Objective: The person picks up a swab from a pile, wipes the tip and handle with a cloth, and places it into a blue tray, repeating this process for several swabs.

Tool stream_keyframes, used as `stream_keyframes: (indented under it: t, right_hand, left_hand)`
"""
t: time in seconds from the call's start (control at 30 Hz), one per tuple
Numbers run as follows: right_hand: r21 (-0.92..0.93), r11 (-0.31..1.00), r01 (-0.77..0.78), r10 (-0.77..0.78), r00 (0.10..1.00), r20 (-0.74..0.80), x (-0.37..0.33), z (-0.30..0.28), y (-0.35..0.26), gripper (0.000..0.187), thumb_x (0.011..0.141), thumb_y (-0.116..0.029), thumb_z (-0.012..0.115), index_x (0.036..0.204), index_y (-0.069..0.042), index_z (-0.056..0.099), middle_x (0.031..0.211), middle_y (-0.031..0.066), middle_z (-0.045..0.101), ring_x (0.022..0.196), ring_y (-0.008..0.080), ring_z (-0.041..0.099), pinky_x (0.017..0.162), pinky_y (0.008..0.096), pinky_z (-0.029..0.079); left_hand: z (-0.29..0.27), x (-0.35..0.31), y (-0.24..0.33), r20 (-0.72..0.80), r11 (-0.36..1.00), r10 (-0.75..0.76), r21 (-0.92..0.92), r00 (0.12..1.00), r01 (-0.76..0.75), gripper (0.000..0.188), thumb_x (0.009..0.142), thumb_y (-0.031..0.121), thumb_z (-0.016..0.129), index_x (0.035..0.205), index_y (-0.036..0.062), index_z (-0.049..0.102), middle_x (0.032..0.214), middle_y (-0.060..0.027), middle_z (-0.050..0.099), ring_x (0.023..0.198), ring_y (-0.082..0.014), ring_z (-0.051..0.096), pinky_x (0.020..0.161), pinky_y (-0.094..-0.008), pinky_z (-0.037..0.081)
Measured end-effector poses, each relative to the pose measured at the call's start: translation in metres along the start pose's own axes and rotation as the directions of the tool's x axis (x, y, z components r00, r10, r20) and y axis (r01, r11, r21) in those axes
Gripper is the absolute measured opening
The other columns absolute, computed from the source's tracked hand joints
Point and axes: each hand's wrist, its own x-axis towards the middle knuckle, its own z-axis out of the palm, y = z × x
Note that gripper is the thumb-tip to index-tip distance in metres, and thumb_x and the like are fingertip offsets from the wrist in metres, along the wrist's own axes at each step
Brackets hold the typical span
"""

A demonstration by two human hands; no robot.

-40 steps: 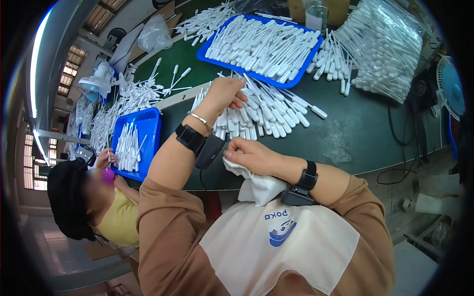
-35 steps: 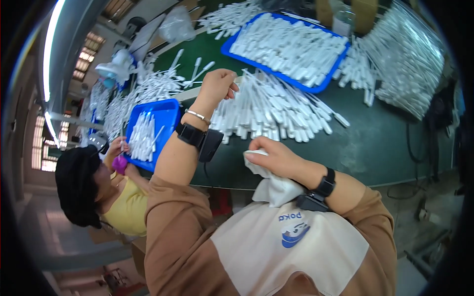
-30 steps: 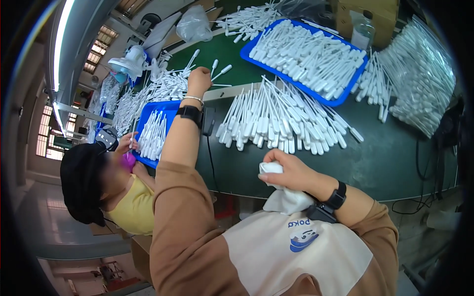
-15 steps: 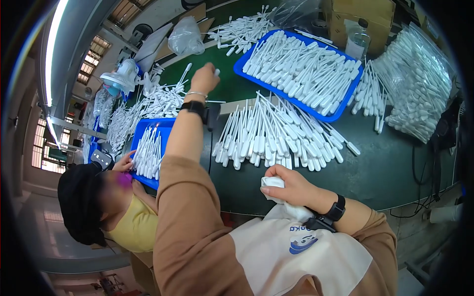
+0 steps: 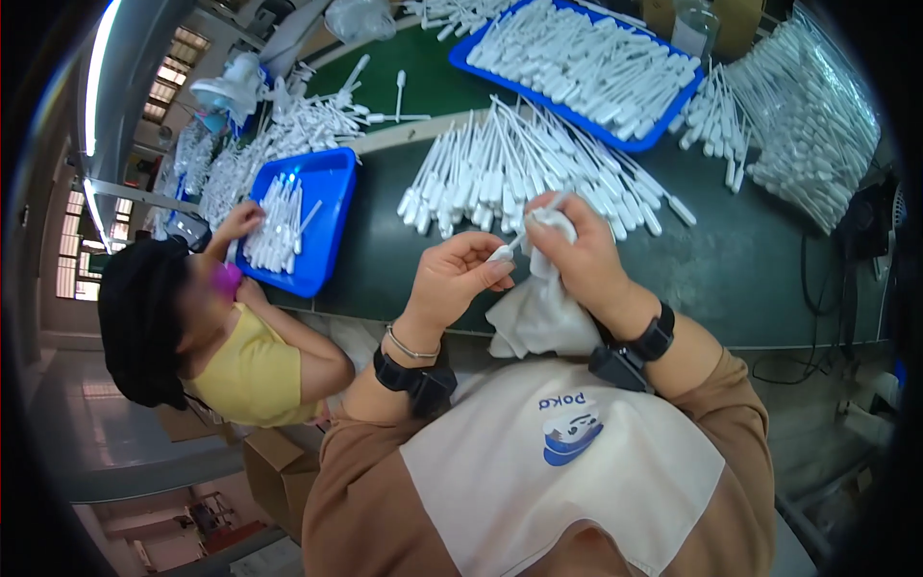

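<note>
Both forearms reach forward with elbows bent, and the two hands meet just in front of a fanned pile of white plastic droppers (image 5: 510, 178), the left one lower. The left hand (image 5: 450, 284) pinches the bulb of a single white plastic dropper (image 5: 501, 254) between thumb and fingers. The right hand (image 5: 598, 264) closes around a crumpled white cloth (image 5: 546, 327), its thumb and fingers pressed together over the dropper's slanting stem; the cloth hangs below.

The near edge of the dark green table (image 5: 731, 279) runs on the near side of the pile, with bare tabletop showing between them and a broader bare stretch to the pile's right.

Left of the pile, a co-worker's hand (image 5: 238, 223) reaches to a blue plastic tray (image 5: 332, 207) partly filled with droppers. Just beyond the pile sits a heaped blue plastic tray (image 5: 630, 143); to the pile's far right stands a bulging clear plastic bag (image 5: 812, 125) of droppers. Well beyond, to its left, glows a long white tube light (image 5: 97, 77).
</note>
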Motion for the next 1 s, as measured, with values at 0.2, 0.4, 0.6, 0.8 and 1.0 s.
stream_keyframes:
  t: [0.2, 0.4, 0.6, 0.8, 1.0]
  right_hand:
    - [-0.053, 0.997, 0.062, -0.059, 0.997, 0.058, 0.003, 0.000, 0.009, 0.029, 0.075, -0.010, 0.058, 0.101, -0.005, 0.049, 0.089, 0.0004, 0.052, 0.078, 0.0069, 0.048, 0.069, 0.0203, 0.039]
    - [-0.079, 0.995, 0.063, -0.063, 0.998, 0.005, 0.001, 0.002, 0.003, 0.036, 0.071, -0.003, 0.057, 0.105, -0.005, 0.047, 0.090, 0.0004, 0.052, 0.081, 0.0072, 0.048, 0.071, 0.0207, 0.039]
    - [-0.061, 0.997, 0.051, -0.050, 0.999, 0.015, 0.010, -0.006, 0.018, 0.025, 0.074, -0.008, 0.052, 0.098, -0.002, 0.052, 0.093, 0.0025, 0.051, 0.082, 0.0109, 0.048, 0.072, 0.0236, 0.040]
    - [-0.854, 0.400, 0.333, -0.411, 0.898, 0.157, 0.013, -0.013, 0.005, 0.023, 0.081, -0.019, 0.049, 0.090, 0.000, 0.055, 0.086, 0.0034, 0.055, 0.076, 0.0145, 0.051, 0.067, 0.0274, 0.042]
    - [-0.058, 0.967, -0.247, 0.242, 0.967, -0.077, 0.021, -0.012, 0.008, 0.029, 0.087, -0.026, 0.043, 0.086, -0.001, 0.057, 0.077, 0.0042, 0.058, 0.064, 0.0117, 0.052, 0.057, 0.0245, 0.042]
  left_hand:
    - [-0.001, -0.008, -0.007, 0.058, 0.994, -0.076, 0.082, 0.995, 0.071, 0.014, 0.079, 0.007, 0.058, 0.090, -0.0013, 0.057, 0.077, -0.0094, 0.061, 0.067, -0.0121, 0.058, 0.058, -0.0215, 0.046]
    - [-0.005, -0.020, -0.018, -0.009, 0.984, -0.127, -0.128, 0.992, 0.125, 0.013, 0.081, 0.010, 0.055, 0.086, -0.0015, 0.056, 0.074, -0.0088, 0.060, 0.062, -0.0131, 0.058, 0.056, -0.0221, 0.046]
    - [-0.007, -0.020, -0.024, -0.019, 0.934, -0.181, -0.317, 0.983, 0.166, 0.013, 0.082, 0.011, 0.053, 0.085, -0.0009, 0.056, 0.072, -0.0095, 0.060, 0.058, -0.0143, 0.058, 0.052, -0.0226, 0.046]
    - [-0.008, -0.023, -0.029, -0.036, 0.916, -0.159, -0.377, 0.987, 0.134, 0.013, 0.082, 0.011, 0.053, 0.086, -0.0012, 0.056, 0.073, -0.0101, 0.060, 0.058, -0.0143, 0.058, 0.051, -0.0222, 0.047]
    - [0.000, -0.018, -0.026, -0.058, 0.925, -0.147, -0.362, 0.987, 0.116, 0.015, 0.082, 0.013, 0.054, 0.087, -0.0011, 0.057, 0.073, -0.0078, 0.060, 0.060, -0.0123, 0.057, 0.052, -0.0211, 0.046]
